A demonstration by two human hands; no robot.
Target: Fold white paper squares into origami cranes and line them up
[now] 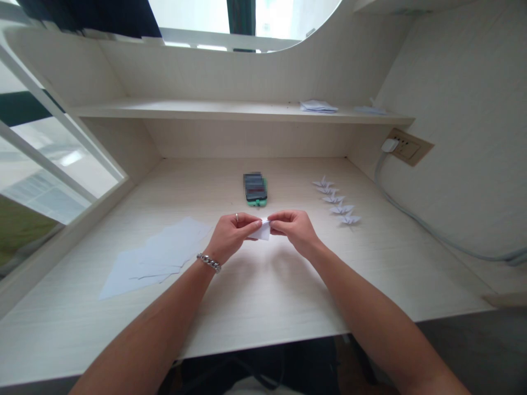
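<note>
A small piece of folded white paper (262, 232) is held up over the desk between my two hands. My left hand (233, 235), with a ring on a finger and a chain bracelet at the wrist, pinches its left part between thumb and fingers. At the upper right corner of the paper, my right hand (293, 227) is closed in a pinch. Several folded paper cranes (341, 209) stand in a row to the right of my hands. Loose white paper sheets (164, 252) lie overlapping on the left, beside my left forearm.
A phone (256, 189) with a green edge lies beyond my hands on the desk (263, 307). Folded papers (318, 106) rest on the shelf (214, 108) at the back. A white plug (390, 145) sits in the wall socket, its grey cable (428, 226) running along the right side.
</note>
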